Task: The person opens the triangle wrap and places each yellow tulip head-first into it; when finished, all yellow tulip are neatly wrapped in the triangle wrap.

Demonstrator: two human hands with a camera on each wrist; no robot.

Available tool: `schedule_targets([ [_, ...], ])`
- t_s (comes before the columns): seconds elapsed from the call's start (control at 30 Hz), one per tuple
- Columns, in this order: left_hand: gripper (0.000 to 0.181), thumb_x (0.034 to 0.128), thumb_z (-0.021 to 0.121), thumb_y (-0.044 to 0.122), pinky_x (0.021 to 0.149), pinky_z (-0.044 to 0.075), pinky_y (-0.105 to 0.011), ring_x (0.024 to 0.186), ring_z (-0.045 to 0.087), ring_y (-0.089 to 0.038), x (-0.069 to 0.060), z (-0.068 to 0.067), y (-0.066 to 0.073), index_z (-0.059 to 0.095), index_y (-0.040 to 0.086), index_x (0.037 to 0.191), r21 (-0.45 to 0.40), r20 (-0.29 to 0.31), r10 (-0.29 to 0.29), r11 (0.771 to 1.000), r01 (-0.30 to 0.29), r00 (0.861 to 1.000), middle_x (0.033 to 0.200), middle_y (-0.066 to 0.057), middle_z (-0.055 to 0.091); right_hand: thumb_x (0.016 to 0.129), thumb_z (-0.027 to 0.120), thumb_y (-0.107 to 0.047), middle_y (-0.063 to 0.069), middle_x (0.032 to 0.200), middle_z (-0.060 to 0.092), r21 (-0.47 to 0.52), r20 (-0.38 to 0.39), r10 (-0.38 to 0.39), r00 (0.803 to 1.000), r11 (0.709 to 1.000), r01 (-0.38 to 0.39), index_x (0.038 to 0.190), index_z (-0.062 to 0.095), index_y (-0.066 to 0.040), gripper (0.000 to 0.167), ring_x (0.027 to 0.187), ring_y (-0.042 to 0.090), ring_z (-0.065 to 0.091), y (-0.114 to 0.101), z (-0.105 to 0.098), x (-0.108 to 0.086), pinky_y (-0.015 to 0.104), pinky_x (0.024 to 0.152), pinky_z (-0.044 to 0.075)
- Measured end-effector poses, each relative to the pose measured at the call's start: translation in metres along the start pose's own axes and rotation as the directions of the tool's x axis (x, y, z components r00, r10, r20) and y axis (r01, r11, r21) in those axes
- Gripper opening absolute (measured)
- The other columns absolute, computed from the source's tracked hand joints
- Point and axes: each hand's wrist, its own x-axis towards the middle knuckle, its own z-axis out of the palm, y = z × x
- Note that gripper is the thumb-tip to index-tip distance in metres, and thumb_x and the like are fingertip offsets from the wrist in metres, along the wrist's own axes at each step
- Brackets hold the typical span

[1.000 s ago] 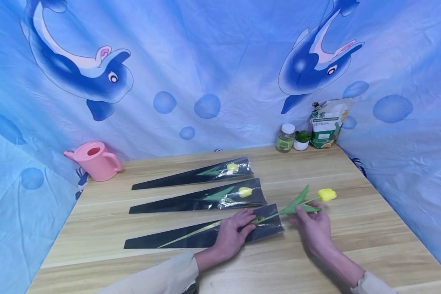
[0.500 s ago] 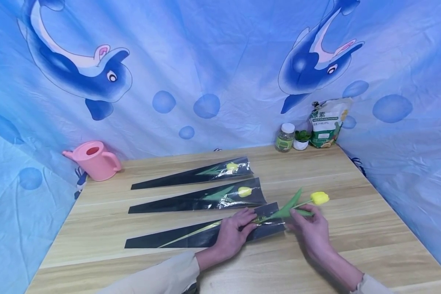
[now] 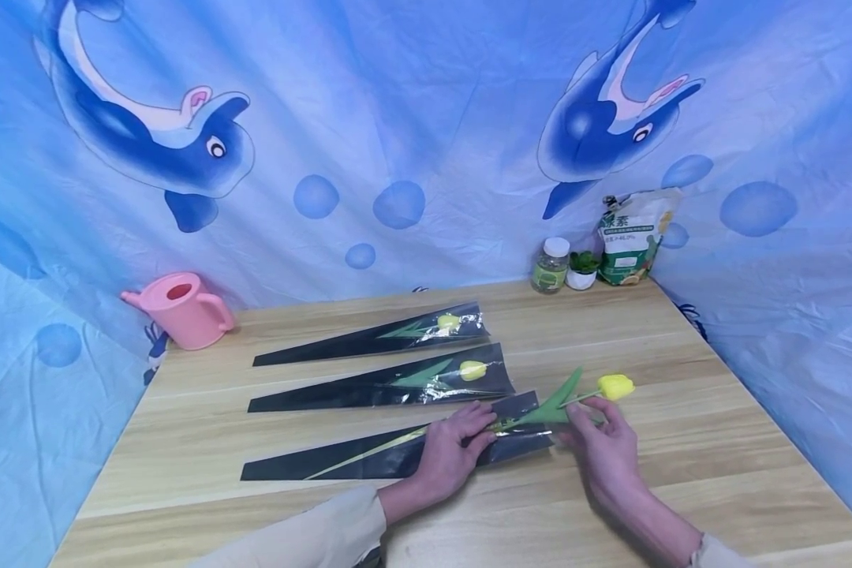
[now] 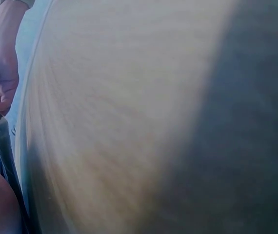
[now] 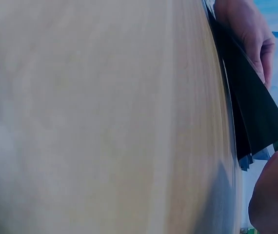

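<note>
A yellow tulip [image 3: 616, 386] with green leaves lies at a slant across the open end of the nearest black flower sleeve [image 3: 284, 468]. Its pale stem shows inside the sleeve, running to the left. My right hand [image 3: 609, 451] pinches the tulip by its leaves and stem just below the bloom. Over the sleeve's wide end rests my left hand [image 3: 449, 450], fingers and thumb touching the film on either side of the stem. In the right wrist view, the dark sleeve [image 5: 256, 107] rises slightly off the table at its end.
Behind lie two black sleeves, a middle one [image 3: 312, 401] and a far one [image 3: 319, 349], each with a yellow tulip inside. A pink watering can [image 3: 188, 315] stands back left. Back right are a jar [image 3: 550, 272], a potted plant [image 3: 582, 272] and a bag [image 3: 628, 244].
My right hand has shifted the tulip left and slightly toward me, so its leaves reach further into the sleeve's mouth. My left hand has stayed in place.
</note>
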Motion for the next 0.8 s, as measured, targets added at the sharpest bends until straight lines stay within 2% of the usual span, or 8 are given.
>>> schedule_targets([
  [0.27, 0.029, 0.0806, 0.081, 0.002, 0.1, 0.049, -0.045, 0.115, 0.063, -0.035, 0.0012, 0.0005, -0.0001, 0.075, -0.001, 0.109, -0.014, 0.002, 0.006, 1.0, -0.006, 1.0, 0.117, -0.017, 0.069, 0.097, 0.068, -0.017, 0.001, 0.09, 0.074, 0.018, 0.008, -0.047, 0.999, 0.999, 0.047, 0.11, 0.062, -0.007, 0.017, 0.076, 0.015, 0.071, 0.0037, 0.0012, -0.004, 0.03, 0.075, 0.06],
  [0.47, 0.029, 0.0801, 0.082, 0.003, 0.1, 0.048, -0.045, 0.115, 0.064, -0.035, 0.0018, 0.0002, 0.0007, 0.075, -0.001, 0.108, -0.003, 0.008, 0.013, 1.0, -0.013, 1.0, 0.115, -0.018, 0.069, 0.097, 0.069, -0.023, 0.0, 0.096, 0.066, -0.058, -0.013, 0.003, 1.0, 0.998, -0.004, 0.104, 0.068, -0.005, 0.019, 0.069, 0.011, 0.063, 0.0057, 0.002, -0.0021, 0.025, 0.064, 0.057],
  [0.67, 0.03, 0.0817, 0.081, 0.005, 0.1, 0.049, -0.044, 0.114, 0.064, -0.034, 0.0017, 0.0005, 0.0014, 0.075, 0.0, 0.111, 0.0, 0.037, -0.002, 1.0, 0.002, 0.999, 0.115, -0.016, 0.07, 0.096, 0.068, -0.016, 0.004, 0.103, 0.057, -0.094, 0.033, 0.056, 0.998, 0.994, -0.052, 0.101, 0.073, -0.005, 0.013, 0.061, 0.009, 0.055, 0.0081, 0.0031, -0.0019, 0.023, 0.059, 0.055],
  [0.8, 0.03, 0.0824, 0.08, 0.005, 0.099, 0.049, -0.042, 0.114, 0.065, -0.031, 0.0016, 0.0003, 0.0019, 0.075, 0.001, 0.111, 0.016, 0.053, -0.013, 1.0, 0.012, 0.999, 0.116, -0.015, 0.07, 0.095, 0.068, -0.012, 0.006, 0.107, 0.058, -0.116, 0.06, 0.089, 0.994, 0.99, -0.082, 0.107, 0.072, -0.001, 0.017, 0.061, 0.01, 0.055, 0.0091, 0.0038, -0.0029, 0.024, 0.059, 0.056],
])
